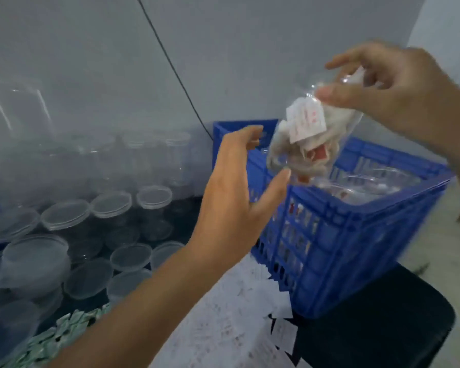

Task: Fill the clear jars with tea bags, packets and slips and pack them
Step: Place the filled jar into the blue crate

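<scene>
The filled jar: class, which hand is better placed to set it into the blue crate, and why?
Right, probably. The right hand grips the filled jar by its upper end, tilted above the blue crate. The left hand is open beside the jar's base and holds nothing.

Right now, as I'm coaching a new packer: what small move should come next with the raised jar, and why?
Probably lower the filled jar into the blue crate. The right hand grips its top, tilted above the crate where other jars lie; the open left hand is by its base and could steady it.
</scene>
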`<control>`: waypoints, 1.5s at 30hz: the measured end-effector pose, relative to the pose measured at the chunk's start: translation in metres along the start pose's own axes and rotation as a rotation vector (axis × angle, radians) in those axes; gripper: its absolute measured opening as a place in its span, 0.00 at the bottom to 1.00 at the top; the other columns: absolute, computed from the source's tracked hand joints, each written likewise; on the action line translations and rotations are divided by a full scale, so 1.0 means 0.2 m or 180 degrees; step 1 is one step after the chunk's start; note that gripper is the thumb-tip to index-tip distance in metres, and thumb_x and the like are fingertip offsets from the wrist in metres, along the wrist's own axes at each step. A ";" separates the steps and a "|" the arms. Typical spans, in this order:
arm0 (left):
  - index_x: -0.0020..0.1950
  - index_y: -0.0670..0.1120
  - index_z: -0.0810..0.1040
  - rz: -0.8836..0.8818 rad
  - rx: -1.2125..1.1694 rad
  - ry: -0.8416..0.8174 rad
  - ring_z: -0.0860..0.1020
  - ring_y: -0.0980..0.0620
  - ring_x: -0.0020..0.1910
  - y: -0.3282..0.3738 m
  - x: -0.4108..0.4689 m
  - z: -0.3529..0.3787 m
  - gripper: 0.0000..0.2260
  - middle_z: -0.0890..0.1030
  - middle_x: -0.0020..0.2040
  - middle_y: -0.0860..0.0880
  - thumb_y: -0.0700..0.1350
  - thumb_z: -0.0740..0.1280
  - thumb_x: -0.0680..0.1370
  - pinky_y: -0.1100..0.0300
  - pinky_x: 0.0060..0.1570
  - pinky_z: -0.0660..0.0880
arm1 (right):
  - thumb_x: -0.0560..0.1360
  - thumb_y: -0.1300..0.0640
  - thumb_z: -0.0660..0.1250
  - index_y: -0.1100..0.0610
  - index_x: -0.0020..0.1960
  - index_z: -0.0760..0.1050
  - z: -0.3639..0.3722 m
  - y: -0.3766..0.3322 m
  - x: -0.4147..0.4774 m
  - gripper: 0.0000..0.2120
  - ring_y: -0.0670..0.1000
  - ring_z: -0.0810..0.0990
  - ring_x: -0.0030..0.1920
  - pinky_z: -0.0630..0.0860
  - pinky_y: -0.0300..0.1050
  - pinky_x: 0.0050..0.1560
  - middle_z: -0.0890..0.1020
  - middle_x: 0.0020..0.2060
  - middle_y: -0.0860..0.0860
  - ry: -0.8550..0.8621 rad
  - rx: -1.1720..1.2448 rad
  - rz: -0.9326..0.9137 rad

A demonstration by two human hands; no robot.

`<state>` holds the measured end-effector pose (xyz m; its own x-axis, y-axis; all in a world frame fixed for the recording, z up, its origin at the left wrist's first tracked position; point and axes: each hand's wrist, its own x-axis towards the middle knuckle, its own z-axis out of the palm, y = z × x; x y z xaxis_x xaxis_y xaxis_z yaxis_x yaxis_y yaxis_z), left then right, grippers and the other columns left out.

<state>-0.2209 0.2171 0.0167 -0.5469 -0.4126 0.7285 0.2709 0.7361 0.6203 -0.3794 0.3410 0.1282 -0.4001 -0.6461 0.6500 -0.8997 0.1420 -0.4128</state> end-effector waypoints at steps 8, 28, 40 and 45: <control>0.58 0.49 0.74 -0.0306 0.0118 -0.1006 0.76 0.58 0.44 -0.13 0.21 0.34 0.07 0.76 0.58 0.55 0.46 0.63 0.81 0.75 0.39 0.72 | 0.69 0.36 0.73 0.51 0.66 0.73 -0.08 0.49 0.31 0.31 0.51 0.74 0.57 0.66 0.44 0.53 0.76 0.61 0.50 0.0227 -0.0915 0.0952; 0.46 0.38 0.79 0.0212 0.0620 -0.1519 0.74 0.52 0.52 -0.24 0.30 0.50 0.18 0.80 0.51 0.43 0.45 0.53 0.83 0.81 0.54 0.46 | 0.73 0.43 0.73 0.51 0.78 0.62 0.13 1.09 0.33 0.38 0.58 0.69 0.71 0.68 0.49 0.61 0.63 0.77 0.52 -0.1729 -0.1413 0.2137; 0.45 0.40 0.80 0.0275 0.0603 -0.1430 0.72 0.57 0.52 -0.24 0.30 0.52 0.18 0.81 0.51 0.47 0.44 0.53 0.83 0.80 0.55 0.47 | 0.81 0.35 0.53 0.51 0.76 0.63 0.12 1.10 0.34 0.30 0.58 0.76 0.60 0.73 0.56 0.62 0.69 0.71 0.53 -0.1981 -0.1480 0.2372; 0.45 0.41 0.80 0.0289 0.0587 -0.1416 0.71 0.58 0.53 -0.24 0.29 0.51 0.18 0.81 0.51 0.48 0.44 0.53 0.83 0.81 0.55 0.46 | 0.83 0.41 0.56 0.58 0.73 0.68 0.15 1.12 0.33 0.27 0.53 0.76 0.43 0.71 0.47 0.45 0.73 0.55 0.54 -0.1636 -0.1413 0.2280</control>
<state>-0.3464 0.2125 0.0007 -0.8240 -0.1027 0.5572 0.2102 0.8578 0.4690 -0.6024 0.3084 0.0593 -0.8460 -0.5298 -0.0598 -0.5001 0.8275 -0.2553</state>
